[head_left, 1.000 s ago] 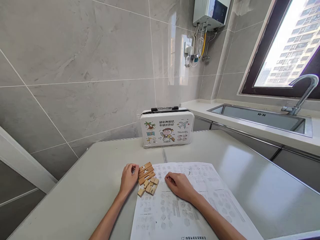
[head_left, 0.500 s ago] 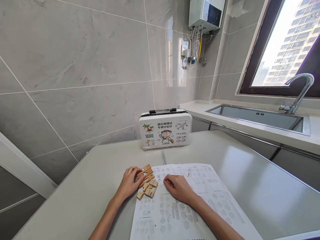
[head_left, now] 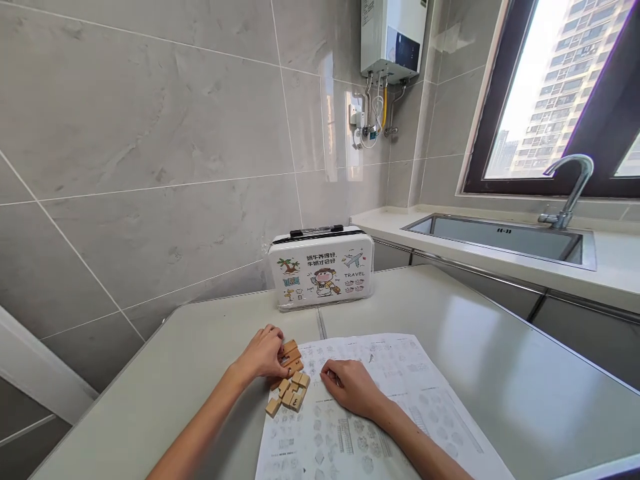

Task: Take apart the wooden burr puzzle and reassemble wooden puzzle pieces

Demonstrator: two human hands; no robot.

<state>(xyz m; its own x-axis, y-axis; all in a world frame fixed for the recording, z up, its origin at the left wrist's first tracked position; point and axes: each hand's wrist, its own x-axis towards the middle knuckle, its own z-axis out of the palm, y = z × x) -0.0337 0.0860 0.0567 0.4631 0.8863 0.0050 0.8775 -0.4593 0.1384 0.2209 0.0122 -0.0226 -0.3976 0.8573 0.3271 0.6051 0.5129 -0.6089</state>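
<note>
A small heap of light wooden puzzle blocks [head_left: 289, 387] lies on the pale table [head_left: 200, 373], at the left edge of a printed paper sheet [head_left: 395, 400]. My left hand [head_left: 263, 353] is curled over the upper, longer blocks and grips them. My right hand [head_left: 350, 387] rests on the sheet just right of the blocks, fingers loosely curled, with nothing visible in it.
A white case with cartoon travel pictures [head_left: 321, 269] stands at the table's back edge against the tiled wall. To the right are a steel sink [head_left: 500, 235] and tap [head_left: 570, 190] under a window. A water heater [head_left: 393, 37] hangs on the wall.
My left hand has moved from beside the longer blocks onto them and closed over them. The view has shifted right and upward. My right hand has barely moved.
</note>
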